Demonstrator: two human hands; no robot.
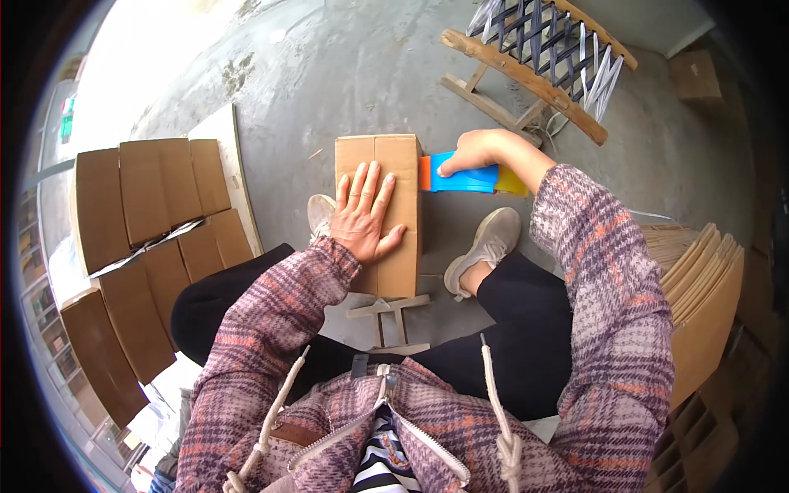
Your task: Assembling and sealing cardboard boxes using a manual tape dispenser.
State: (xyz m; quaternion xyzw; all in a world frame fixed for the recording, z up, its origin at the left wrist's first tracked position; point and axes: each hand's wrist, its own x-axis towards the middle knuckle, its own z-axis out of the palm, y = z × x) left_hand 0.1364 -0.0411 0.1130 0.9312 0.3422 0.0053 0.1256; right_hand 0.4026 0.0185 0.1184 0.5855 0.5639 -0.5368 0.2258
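Head view: brown cartons (160, 193) sit at left; the left hand (360, 218) lies flat, gripping nothing, on a cardboard box (403, 201) between the sneakers (489, 246); at its right side, the right hand (477, 152) grasps a blue tape dispenser (470, 178). Taping seems underway; the next pull likely calls for bracing the box.

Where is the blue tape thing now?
In the head view, the blue tape dispenser is in the right hand, just right of the cardboard box under the left hand.
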